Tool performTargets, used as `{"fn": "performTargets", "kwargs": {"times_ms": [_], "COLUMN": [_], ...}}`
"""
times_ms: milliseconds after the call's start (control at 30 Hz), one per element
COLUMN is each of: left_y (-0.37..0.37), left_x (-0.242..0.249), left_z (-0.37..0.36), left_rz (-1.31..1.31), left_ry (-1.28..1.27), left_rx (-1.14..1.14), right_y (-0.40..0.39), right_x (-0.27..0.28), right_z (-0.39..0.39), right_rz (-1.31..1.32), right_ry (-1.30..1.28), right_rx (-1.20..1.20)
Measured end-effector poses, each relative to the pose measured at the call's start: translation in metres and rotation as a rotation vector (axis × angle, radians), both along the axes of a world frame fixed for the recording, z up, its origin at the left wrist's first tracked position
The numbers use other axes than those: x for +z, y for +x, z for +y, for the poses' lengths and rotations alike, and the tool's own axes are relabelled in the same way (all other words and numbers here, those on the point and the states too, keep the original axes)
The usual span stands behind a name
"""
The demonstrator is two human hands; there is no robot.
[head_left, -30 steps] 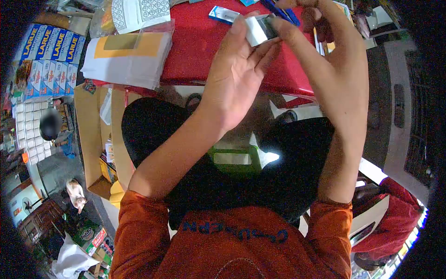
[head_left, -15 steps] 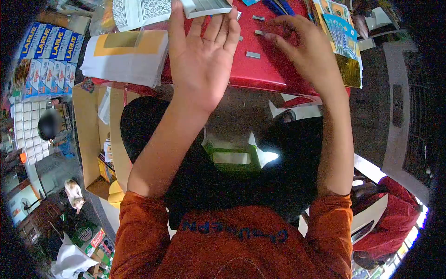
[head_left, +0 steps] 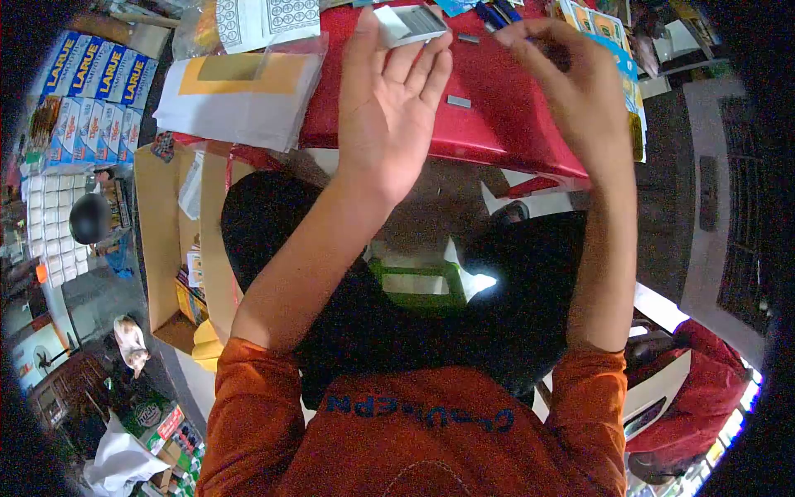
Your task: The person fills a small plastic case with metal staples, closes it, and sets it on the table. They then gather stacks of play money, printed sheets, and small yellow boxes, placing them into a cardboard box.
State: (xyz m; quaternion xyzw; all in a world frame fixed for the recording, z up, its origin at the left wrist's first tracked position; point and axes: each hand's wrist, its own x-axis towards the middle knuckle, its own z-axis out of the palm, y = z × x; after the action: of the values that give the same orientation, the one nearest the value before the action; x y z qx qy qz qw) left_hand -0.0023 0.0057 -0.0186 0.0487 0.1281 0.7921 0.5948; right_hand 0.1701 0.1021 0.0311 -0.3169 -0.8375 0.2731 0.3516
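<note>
My left hand is palm up over the red table, its fingers curled round a small white tray with grey strips in it. My right hand is bent above the table's right part, thumb and fingertips close together; whatever lies between them is too blurred to make out. Small grey pieces lie on the red surface between the hands, one nearer the front and one farther back. Blue pen-like items sit just beyond my right fingertips.
Paper in clear plastic lies on the table's left, near a sheet printed with circles. Colourful packets are at the right edge. An open cardboard box stands at left; a person in red is at lower right.
My left hand and the tray have moved right. My right hand has lifted away from the small grey pieces, up and to the right. Fewer pieces show on the table.
</note>
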Motion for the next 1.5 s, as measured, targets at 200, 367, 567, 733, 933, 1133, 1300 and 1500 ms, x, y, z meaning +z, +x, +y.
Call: {"fn": "performTargets", "kwargs": {"times_ms": [200, 367, 567, 733, 933, 1133, 1300, 1500], "left_y": [0.028, 0.038, 0.040, 0.035, 0.009, -0.006, 0.001, 0.008], "left_x": [0.008, 0.011, 0.012, 0.009, 0.014, 0.018, 0.024, 0.026], "left_z": [-0.004, -0.005, -0.003, -0.004, 0.000, -0.003, -0.007, -0.007], "left_rz": [0.204, 0.275, 0.273, 0.223, -0.040, -0.080, -0.016, 0.105], "left_ry": [0.010, -0.065, -0.068, -0.075, -0.004, 0.066, -0.070, -0.089], "left_rx": [-0.035, -0.038, -0.057, -0.044, -0.037, 0.013, 0.031, 0.032], "right_y": [-0.043, -0.023, -0.025, -0.029, -0.010, -0.005, -0.009, -0.003], "right_x": [0.102, 0.062, 0.072, 0.071, 0.027, -0.015, -0.017, -0.004], "right_z": [-0.067, -0.062, -0.068, -0.067, -0.020, -0.017, -0.018, -0.011], "right_rz": [-0.193, -0.060, -0.170, -0.124, -0.294, -0.383, -0.422, -0.403], "right_ry": [-0.549, -0.198, -0.040, -0.076, 0.094, 0.171, 0.139, 0.156], "right_rx": [-0.358, -0.171, -0.210, -0.228, -0.232, 0.055, 0.142, 0.066]}}
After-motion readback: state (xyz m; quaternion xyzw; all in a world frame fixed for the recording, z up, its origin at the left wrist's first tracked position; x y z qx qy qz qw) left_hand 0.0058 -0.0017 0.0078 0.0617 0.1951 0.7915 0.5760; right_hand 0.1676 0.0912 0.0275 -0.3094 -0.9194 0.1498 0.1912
